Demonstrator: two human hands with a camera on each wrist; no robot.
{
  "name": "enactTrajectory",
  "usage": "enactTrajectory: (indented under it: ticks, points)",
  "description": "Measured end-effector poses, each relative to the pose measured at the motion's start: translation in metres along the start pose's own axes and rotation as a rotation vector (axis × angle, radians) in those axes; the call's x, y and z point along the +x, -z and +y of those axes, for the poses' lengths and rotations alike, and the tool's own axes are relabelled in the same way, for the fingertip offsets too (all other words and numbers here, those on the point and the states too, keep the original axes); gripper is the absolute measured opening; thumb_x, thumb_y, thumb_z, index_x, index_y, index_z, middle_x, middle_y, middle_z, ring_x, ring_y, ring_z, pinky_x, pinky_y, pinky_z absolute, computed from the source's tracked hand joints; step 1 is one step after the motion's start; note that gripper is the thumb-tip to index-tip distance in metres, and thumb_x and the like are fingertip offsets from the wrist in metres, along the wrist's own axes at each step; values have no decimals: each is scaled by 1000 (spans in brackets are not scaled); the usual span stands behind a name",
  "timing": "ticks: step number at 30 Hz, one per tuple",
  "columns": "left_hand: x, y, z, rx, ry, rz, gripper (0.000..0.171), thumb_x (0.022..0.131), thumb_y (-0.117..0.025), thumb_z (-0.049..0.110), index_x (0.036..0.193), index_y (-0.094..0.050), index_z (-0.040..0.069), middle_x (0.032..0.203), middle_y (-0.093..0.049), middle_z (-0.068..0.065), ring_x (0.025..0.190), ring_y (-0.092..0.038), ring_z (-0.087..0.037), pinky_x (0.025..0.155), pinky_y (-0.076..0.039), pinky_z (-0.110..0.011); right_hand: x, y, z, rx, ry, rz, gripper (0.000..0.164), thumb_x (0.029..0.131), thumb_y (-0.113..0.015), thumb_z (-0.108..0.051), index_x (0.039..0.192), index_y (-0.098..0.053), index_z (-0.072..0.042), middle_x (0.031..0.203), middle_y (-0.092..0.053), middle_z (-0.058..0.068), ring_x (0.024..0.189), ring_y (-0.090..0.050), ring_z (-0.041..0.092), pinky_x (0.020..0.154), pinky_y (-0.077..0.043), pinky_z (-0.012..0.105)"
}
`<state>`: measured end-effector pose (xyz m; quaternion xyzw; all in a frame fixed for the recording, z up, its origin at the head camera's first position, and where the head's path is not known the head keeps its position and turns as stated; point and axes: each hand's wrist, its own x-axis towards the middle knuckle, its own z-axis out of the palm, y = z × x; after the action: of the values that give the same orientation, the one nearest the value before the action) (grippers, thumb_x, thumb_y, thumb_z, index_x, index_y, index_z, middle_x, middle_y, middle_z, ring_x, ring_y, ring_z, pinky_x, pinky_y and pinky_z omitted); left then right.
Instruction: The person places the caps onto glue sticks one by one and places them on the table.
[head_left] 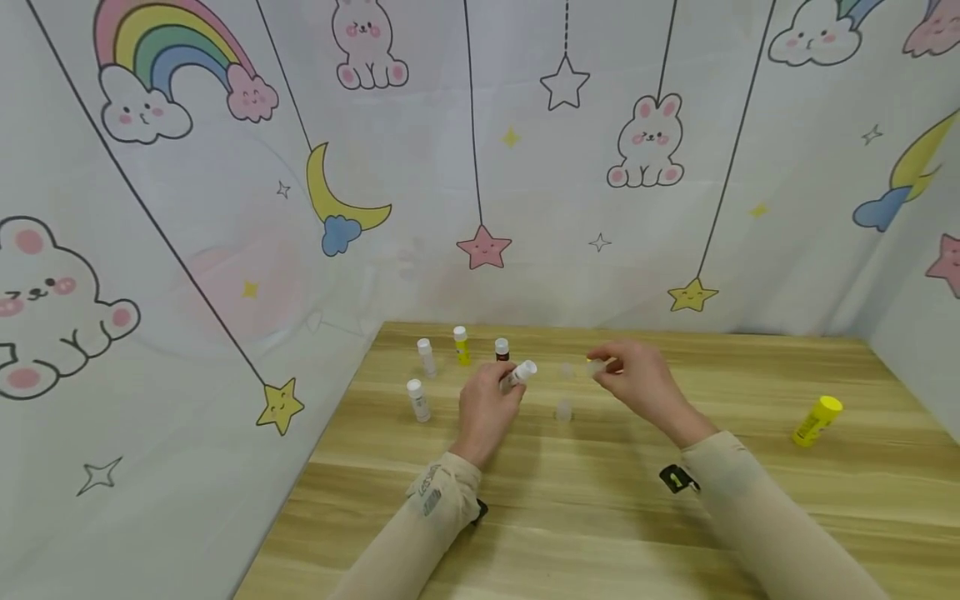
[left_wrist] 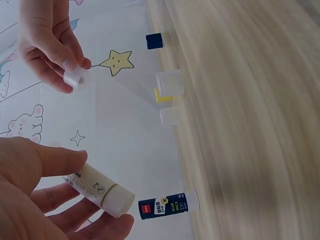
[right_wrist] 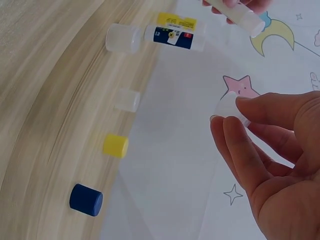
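My left hand (head_left: 486, 404) grips a white glue stick (left_wrist: 100, 189) round its barrel, tilted with its white end toward the right. Across from it, my right hand (head_left: 643, 382) pinches a translucent cap (left_wrist: 75, 78) between thumb and fingertips, apart from the stick. On the table between and below the hands stand two more translucent caps, a larger one (head_left: 563, 410) and a smaller one (right_wrist: 128, 100). Just behind the left hand is a dark blue glue stick (left_wrist: 167, 206), partly hidden in the head view. A yellow cap (right_wrist: 115, 145) and a dark blue cap (right_wrist: 86, 200) stand beyond the right hand's side.
Left of the left hand stand two white glue sticks, one farther back (head_left: 427, 358) and one nearer (head_left: 418, 402), and a yellow glue stick (head_left: 461, 347). A larger yellow glue stick (head_left: 817, 421) stands far right. A printed curtain (head_left: 555, 192) borders the wooden table (head_left: 570, 542).
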<state>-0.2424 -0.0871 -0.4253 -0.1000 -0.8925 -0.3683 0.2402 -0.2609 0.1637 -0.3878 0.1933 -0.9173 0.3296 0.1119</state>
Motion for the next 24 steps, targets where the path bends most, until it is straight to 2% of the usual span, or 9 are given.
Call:
enactTrajectory:
  ticks: [24]
  points:
    - [0, -7, 2, 22, -49, 14, 23, 85, -83, 15, 106, -76, 12, 99, -72, -5, 91, -69, -23, 79, -56, -43, 0, -2, -6, 40, 0, 16, 27, 90, -76, -8, 117, -74, -11, 115, -70, 7, 92, -70, 23, 68, -59, 39]
